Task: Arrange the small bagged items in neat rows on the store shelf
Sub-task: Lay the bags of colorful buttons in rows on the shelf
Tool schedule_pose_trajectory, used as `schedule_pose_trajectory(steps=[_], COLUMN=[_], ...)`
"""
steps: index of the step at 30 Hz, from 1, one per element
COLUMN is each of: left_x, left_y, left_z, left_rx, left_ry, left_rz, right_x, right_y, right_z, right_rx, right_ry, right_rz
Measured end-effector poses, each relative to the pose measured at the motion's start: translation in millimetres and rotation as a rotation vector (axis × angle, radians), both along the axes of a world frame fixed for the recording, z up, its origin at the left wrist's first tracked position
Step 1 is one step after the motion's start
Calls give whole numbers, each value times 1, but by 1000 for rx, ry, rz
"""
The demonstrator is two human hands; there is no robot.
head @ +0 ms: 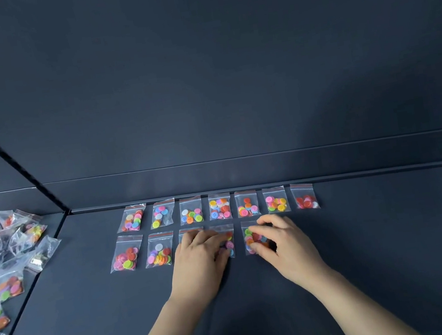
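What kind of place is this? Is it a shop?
Probably a shop shelf being stocked. Little clear bags of coloured buttons lie in two neat rows on a dark shelf with a back panel, and a heap of unsorted bags waits at the left.
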State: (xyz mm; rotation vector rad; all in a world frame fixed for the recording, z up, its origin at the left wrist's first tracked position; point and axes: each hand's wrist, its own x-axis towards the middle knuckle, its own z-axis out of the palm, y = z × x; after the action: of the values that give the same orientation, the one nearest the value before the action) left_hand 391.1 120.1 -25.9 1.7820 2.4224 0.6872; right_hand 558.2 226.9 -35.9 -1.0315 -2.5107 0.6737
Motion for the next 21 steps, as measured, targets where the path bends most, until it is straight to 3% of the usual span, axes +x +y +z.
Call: schedule_pose_trajectory(steps=[3, 10, 15, 21], left_x=[0, -34, -83, -151], left_y=[-4, -46, -112, -206], left_z=[8, 43, 49, 51], left_rx=[59, 350, 524, 628], left_ry=[-120, -780, -914, -903], left_rz=[66, 435, 644, 833], right_x=[-1, -44, -110, -212], right_y=[2, -1, -33, -102], right_z=[5, 35, 46, 53], right_rx=[-48, -333, -506, -617], right_ry=[101, 444, 496, 460], right_rz=[-56, -221, -136, 10])
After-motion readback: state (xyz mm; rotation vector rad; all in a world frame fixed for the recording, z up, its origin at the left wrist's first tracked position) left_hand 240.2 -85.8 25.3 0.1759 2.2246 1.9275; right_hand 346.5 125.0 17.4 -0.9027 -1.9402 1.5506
